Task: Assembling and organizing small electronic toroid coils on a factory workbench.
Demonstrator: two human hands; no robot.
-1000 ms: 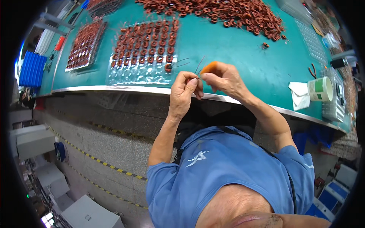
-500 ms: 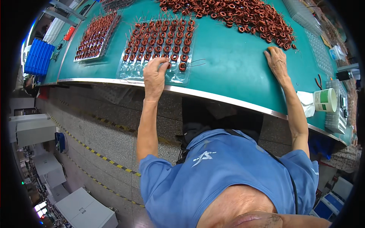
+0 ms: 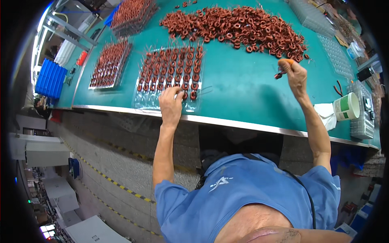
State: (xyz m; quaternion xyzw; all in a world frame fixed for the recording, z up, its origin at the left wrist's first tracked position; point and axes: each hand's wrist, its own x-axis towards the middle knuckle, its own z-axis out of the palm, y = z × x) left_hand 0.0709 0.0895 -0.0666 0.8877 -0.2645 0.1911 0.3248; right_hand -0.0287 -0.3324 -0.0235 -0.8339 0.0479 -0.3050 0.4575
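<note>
A clear plastic tray (image 3: 152,104) holds rows of copper-wound toroidal coils (image 3: 170,65), their wire leads sticking up. My left hand (image 3: 171,106) is at its near rows, thumb and fingers closed about a toroidal coil (image 3: 184,95) seated in the front row; the fingers partly hide the grip. Just right of that coil sits another coil (image 3: 193,95) with long leads pointing right. Off to the right, my right hand (image 3: 298,77), an orange cover on one fingertip, pinches a single toroidal coil (image 3: 278,75) above the green table, near the loose pile (image 3: 243,30).
Left of the tray stands a filled stack of trays (image 3: 108,67), with another stack (image 3: 131,18) behind. A blue bin (image 3: 50,79) is at the far left. On the right are a white-green tub (image 3: 346,107), a white cloth (image 3: 325,115), pliers (image 3: 338,88) and bare clear trays (image 3: 336,56).
My right hand has lifted from beside the pile and now holds a coil. The left hand's coil now sits in the tray's front row. The whole view has shifted slightly.
</note>
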